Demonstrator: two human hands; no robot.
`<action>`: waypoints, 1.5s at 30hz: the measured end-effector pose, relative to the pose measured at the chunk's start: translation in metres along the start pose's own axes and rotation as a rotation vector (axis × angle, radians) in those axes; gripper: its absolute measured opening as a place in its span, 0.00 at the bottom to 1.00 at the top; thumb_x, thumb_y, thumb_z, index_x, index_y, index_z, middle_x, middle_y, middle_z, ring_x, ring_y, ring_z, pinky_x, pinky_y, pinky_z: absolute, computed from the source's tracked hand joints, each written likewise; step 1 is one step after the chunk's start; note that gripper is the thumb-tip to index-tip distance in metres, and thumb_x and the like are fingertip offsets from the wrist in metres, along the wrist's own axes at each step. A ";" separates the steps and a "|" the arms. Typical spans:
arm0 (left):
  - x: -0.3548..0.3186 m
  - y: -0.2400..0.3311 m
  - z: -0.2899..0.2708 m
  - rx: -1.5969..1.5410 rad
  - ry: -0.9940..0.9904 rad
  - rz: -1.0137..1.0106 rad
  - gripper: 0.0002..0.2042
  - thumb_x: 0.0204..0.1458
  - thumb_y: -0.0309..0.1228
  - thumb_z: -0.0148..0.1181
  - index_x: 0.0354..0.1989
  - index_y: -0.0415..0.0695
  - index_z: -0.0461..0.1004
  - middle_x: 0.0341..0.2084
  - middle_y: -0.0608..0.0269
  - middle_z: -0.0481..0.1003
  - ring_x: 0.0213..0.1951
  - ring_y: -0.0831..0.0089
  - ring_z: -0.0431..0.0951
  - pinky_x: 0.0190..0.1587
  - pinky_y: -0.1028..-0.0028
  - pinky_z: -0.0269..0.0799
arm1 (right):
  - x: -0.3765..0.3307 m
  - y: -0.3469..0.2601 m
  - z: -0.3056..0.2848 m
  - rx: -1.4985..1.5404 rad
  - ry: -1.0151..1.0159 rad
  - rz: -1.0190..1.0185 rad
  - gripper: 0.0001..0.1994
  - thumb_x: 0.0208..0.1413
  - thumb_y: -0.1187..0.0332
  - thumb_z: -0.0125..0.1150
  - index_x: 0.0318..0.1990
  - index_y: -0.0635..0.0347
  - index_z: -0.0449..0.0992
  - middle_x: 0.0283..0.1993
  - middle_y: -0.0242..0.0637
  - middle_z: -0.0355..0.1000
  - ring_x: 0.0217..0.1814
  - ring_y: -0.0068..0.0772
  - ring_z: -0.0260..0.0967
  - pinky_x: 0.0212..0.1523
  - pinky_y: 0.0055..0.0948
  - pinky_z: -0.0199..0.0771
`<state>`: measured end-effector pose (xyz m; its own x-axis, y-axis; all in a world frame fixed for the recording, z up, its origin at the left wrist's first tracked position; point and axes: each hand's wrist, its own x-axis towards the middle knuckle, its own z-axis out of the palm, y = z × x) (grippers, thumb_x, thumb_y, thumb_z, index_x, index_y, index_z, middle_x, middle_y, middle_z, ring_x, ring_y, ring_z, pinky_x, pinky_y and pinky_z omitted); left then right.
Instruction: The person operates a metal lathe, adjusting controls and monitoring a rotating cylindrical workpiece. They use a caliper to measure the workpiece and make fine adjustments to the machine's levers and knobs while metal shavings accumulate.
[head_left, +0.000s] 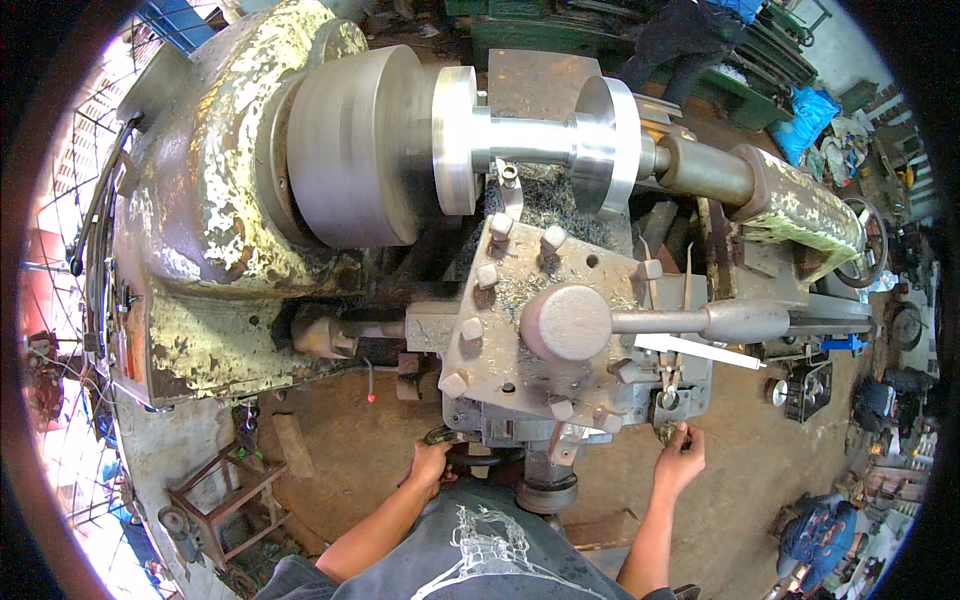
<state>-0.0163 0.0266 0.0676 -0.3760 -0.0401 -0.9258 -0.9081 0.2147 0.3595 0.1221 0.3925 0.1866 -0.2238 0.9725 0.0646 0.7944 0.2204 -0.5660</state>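
My left hand (430,466) curls its fingers round the wheel (485,461), my right hand (680,458) bunches its fingertips at the knob (665,432), pinching or not I cannot tell, and I'd best feed evenly, watching the tool (512,195) near the shaft (530,141) between chuck (350,145) and tailstock (800,205)

Ahead of your left hand (430,466) and right hand (681,457), the tool post (510,350) is barring the workpiece (530,141), its bolts (499,226) sticking up and its lever (745,322) reaching rightward. The handwheel (488,460) and dial (547,493) are standing between your hands; space is lying open beyond the right.
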 end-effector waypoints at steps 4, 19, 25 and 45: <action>-0.001 0.001 -0.003 -0.010 -0.036 0.037 0.15 0.53 0.28 0.56 0.44 0.38 0.60 0.17 0.60 0.66 0.13 0.71 0.67 0.12 0.68 0.66 | 0.003 0.004 -0.005 0.027 -0.060 -0.018 0.08 0.59 0.70 0.60 0.34 0.69 0.75 0.24 0.46 0.72 0.24 0.37 0.66 0.30 0.36 0.68; 0.005 0.002 -0.003 0.002 0.044 0.044 0.08 0.53 0.30 0.52 0.31 0.37 0.66 0.11 0.63 0.63 0.10 0.72 0.62 0.12 0.66 0.64 | 0.021 0.008 -0.003 0.017 -0.116 0.063 0.09 0.63 0.66 0.55 0.37 0.62 0.68 0.27 0.49 0.75 0.26 0.43 0.71 0.32 0.40 0.69; 0.014 -0.003 -0.006 -0.008 0.043 -0.011 0.08 0.53 0.30 0.52 0.27 0.38 0.66 0.11 0.63 0.62 0.10 0.72 0.61 0.12 0.66 0.64 | 0.018 0.007 -0.001 0.064 -0.058 0.039 0.08 0.63 0.68 0.56 0.37 0.62 0.68 0.25 0.46 0.74 0.24 0.37 0.68 0.30 0.37 0.68; 0.033 -0.011 -0.016 -0.024 -0.021 -0.055 0.11 0.56 0.37 0.53 0.32 0.41 0.73 0.13 0.65 0.61 0.11 0.73 0.59 0.15 0.67 0.65 | 0.022 0.024 0.005 0.023 -0.001 0.016 0.11 0.61 0.65 0.59 0.35 0.65 0.68 0.26 0.49 0.68 0.25 0.46 0.62 0.31 0.40 0.66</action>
<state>-0.0217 0.0071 0.0344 -0.3220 -0.0302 -0.9462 -0.9313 0.1896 0.3109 0.1328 0.4186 0.1702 -0.2115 0.9758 0.0548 0.7846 0.2030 -0.5858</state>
